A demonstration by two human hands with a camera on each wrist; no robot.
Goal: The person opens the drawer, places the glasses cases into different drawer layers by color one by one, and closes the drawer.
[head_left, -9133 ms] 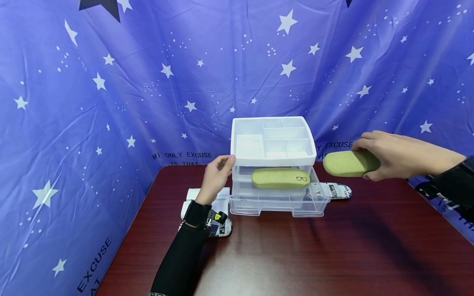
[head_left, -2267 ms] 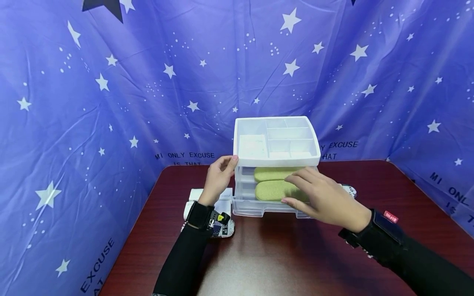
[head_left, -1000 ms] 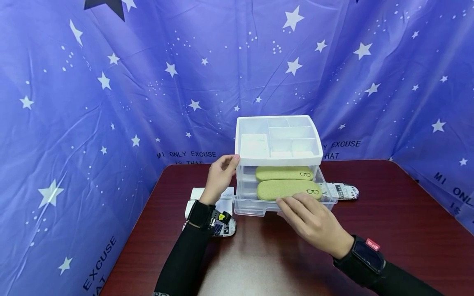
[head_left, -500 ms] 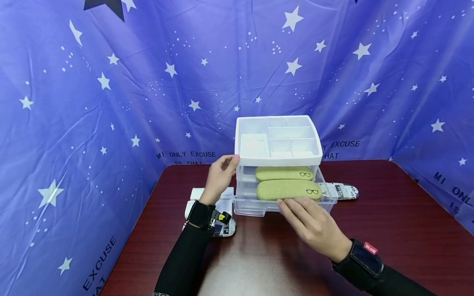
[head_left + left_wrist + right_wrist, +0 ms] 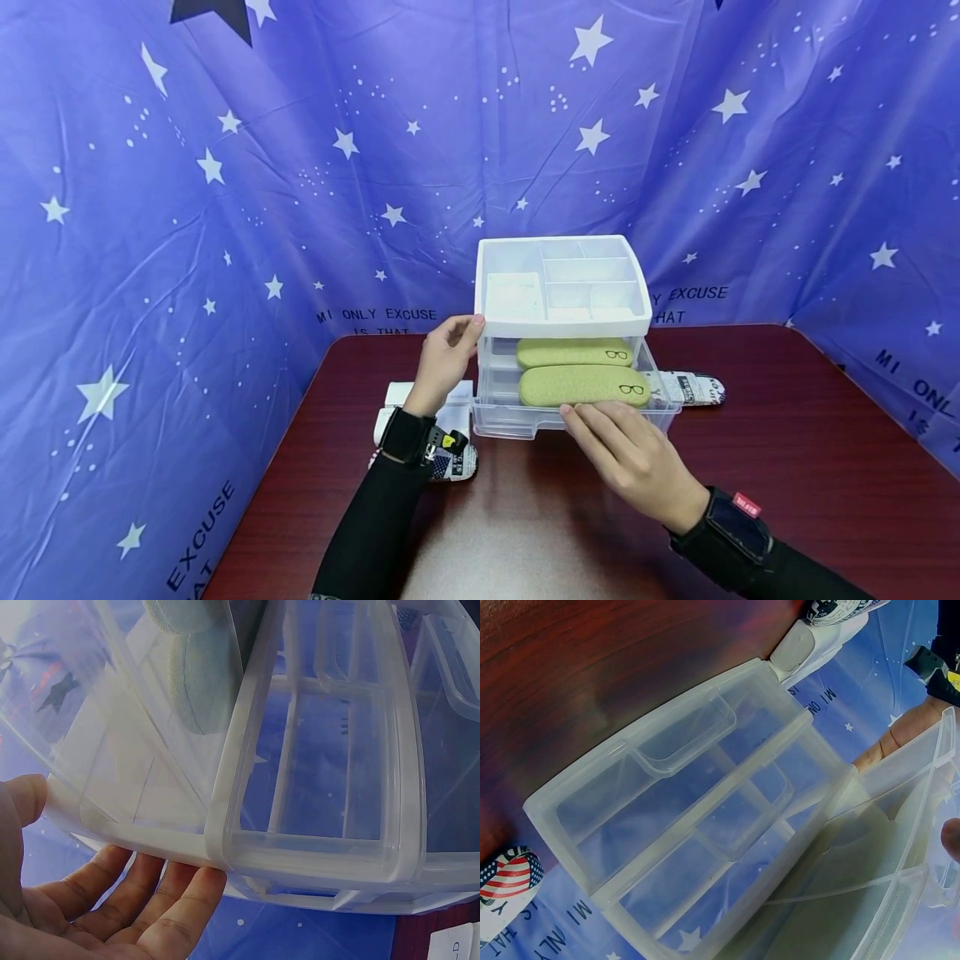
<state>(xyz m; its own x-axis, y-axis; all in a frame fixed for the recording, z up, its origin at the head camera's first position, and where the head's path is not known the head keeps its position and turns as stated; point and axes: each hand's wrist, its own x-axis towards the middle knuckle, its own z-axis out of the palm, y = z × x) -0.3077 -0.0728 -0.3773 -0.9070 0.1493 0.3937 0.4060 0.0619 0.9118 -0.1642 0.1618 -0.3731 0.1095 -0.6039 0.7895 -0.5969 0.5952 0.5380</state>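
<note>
A white and clear plastic drawer organizer (image 5: 562, 328) stands on the table, its upper drawer (image 5: 504, 422) pulled out. Two yellow-green glasses cases lie in that drawer, a rear case (image 5: 562, 352) and a front case (image 5: 570, 386), each printed with a small glasses outline. My left hand (image 5: 444, 360) grips the organizer's left front corner; the left wrist view shows the thumb on one side of the frame and the fingers (image 5: 202, 892) along the other. My right hand (image 5: 637, 454) holds the drawer's front rim, fingertips over it. A fingertip (image 5: 951, 838) shows at the drawer front from below.
Behind my left wrist lie white boxes (image 5: 462, 418) and a newsprint-patterned case (image 5: 459, 465). Another patterned case (image 5: 697, 389) sticks out right of the organizer. The dark red table (image 5: 787, 433) meets a blue star-printed curtain (image 5: 420, 125) behind.
The right hand carried the second glasses case from the right into the drawer, let go of it, and moved down to the drawer's front rim. The left hand has stayed at the corner.
</note>
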